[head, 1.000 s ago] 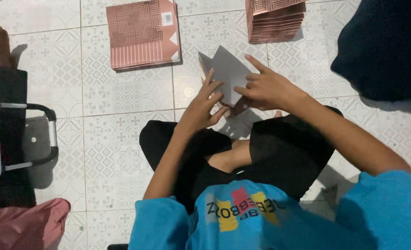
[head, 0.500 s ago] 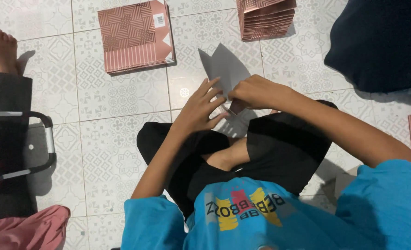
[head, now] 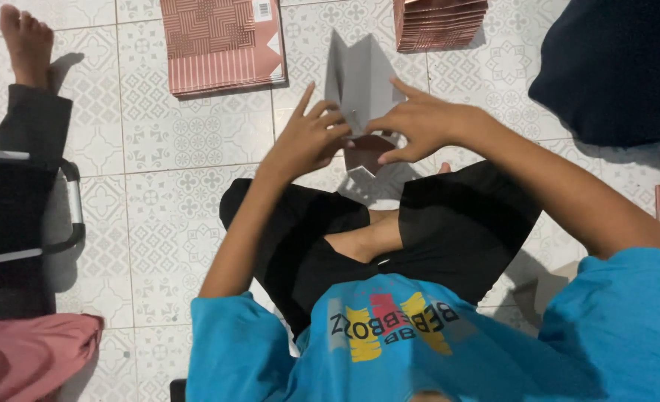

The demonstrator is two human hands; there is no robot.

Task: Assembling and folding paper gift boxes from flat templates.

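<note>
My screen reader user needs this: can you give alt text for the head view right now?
Seated cross-legged on a patterned tile floor, a person holds a grey folded card sheet between the left hand and right hand. A flat pink patterned stack and a fanned pink stack lie ahead; another person's bare foot shows at left.

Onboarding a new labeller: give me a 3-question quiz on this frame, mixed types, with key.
1. True or false: both hands, the left hand and the right hand, are on the grey folded sheet.
2. Multiple choice: the flat pink patterned stack lies A) on the person's lap, B) on the tiled floor, beyond the left hand, C) under the grey sheet.
3. Fill in: the fanned pile of pink pieces lies at the ____ edge of the head view.

Key: 1 true; 2 B; 3 top.
</note>
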